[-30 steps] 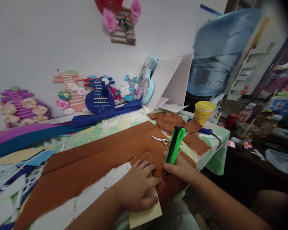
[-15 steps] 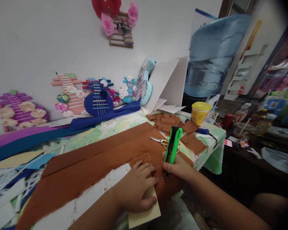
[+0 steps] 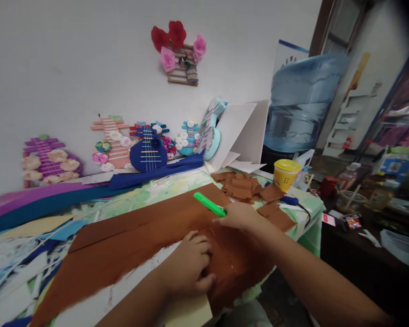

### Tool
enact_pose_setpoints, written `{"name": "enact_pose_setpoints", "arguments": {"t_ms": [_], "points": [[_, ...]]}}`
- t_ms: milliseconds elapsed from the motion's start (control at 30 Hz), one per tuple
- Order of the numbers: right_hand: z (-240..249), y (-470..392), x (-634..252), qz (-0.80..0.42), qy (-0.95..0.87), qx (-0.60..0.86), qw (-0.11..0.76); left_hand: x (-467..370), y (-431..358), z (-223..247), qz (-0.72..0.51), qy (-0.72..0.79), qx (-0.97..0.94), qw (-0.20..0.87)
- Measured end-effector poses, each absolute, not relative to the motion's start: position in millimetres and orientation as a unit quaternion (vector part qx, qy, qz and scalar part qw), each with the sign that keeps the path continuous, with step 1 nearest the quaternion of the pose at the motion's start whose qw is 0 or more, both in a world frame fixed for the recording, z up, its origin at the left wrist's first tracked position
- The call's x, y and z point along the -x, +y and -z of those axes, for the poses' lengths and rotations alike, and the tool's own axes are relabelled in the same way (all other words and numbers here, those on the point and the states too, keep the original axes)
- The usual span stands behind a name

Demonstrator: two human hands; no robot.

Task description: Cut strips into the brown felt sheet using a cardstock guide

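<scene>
My right hand is closed around one end of a green utility knife, which points to the left over a large brown sheet. Whether its blade is out I cannot tell. Fingers apart, my left hand lies flat on the brown sheet, left of and nearer than the right. Under its palm a pale yellow card sticks out toward me. A white board shows below the sheet's near edge. Broken cut lines run through the brown sheet beside my left fingers. The scissors are mostly hidden behind my right hand.
Brown scraps, a yellow tub and a blue-handled corded tool are at the table's right end. Decorated paper instruments lean on the wall. White and blue offcuts cover the left. A water bottle stands behind.
My right hand has moved up and left, and the knife has swung from upright to nearly level. My left hand and the yellow card have shifted slightly left. The view has tilted up.
</scene>
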State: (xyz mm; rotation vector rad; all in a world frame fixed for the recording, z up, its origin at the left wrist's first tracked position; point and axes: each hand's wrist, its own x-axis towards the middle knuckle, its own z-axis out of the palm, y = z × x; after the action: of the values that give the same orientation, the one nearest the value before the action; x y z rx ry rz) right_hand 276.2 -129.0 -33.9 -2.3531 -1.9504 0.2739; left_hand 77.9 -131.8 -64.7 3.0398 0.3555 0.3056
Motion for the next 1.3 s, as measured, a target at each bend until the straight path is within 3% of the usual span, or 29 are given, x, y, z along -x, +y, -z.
{"name": "enact_pose_setpoints", "arguments": {"t_ms": [167, 333, 533, 900, 1200, 1300], "points": [[47, -93, -248, -0.084, -0.641, 0.762, 0.052, -76, -124, 69, -0.093, 0.122, -0.988, 0.008], [50, -114, -275, -0.047, -0.623, 0.777, 0.077, -76, -115, 75, -0.099, 0.122, -0.988, -0.004], [58, -145, -321, -0.054, -0.614, 0.787, 0.026, -79, -131, 66, -0.105, 0.101, -0.989, 0.006], [63, -132, -321, -0.01, -0.632, 0.775, -0.003, -82, -140, 69, -0.114, 0.075, -0.991, -0.006], [58, -157, -319, 0.065, -0.551, 0.83, 0.066, -79, -141, 72, -0.168, 0.075, -0.983, 0.002], [51, -172, -296, 0.068, -0.534, 0.834, 0.118, -77, -143, 68, -0.227, 0.137, -0.96, 0.094]]}}
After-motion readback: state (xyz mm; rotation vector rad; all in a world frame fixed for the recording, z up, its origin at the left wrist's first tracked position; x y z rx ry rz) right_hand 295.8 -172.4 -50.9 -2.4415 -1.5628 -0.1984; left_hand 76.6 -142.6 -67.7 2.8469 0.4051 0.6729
